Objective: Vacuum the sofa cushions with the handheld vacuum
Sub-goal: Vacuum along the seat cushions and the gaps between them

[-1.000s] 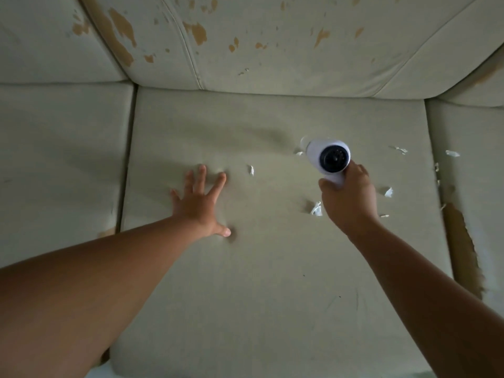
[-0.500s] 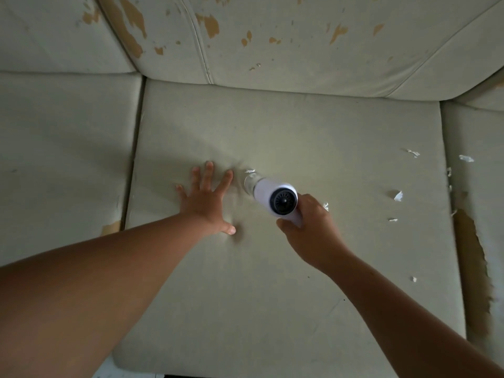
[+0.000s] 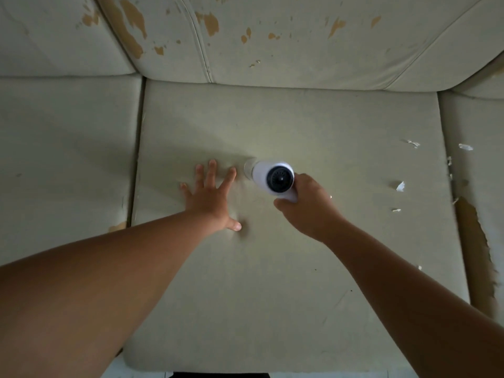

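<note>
A pale green seat cushion [image 3: 286, 282] fills the middle of the view. My right hand [image 3: 308, 211] grips the handle of a white handheld vacuum [image 3: 270, 177] with a dark round rear end; its clear nozzle presses the cushion just right of my left fingertips. My left hand [image 3: 211, 197] lies flat on the cushion, fingers spread. White scraps [image 3: 400, 186] lie near the cushion's right edge.
Another seat cushion [image 3: 65, 159] lies to the left and a third [image 3: 474, 165] to the right, with a scrap on it and a worn brown patch [image 3: 473, 241]. The back cushions [image 3: 286, 36] show peeling tan spots.
My right hand carried the vacuum from the cushion's right middle leftward to beside my left hand. The scraps near my left hand are gone from view. My left hand stayed flat.
</note>
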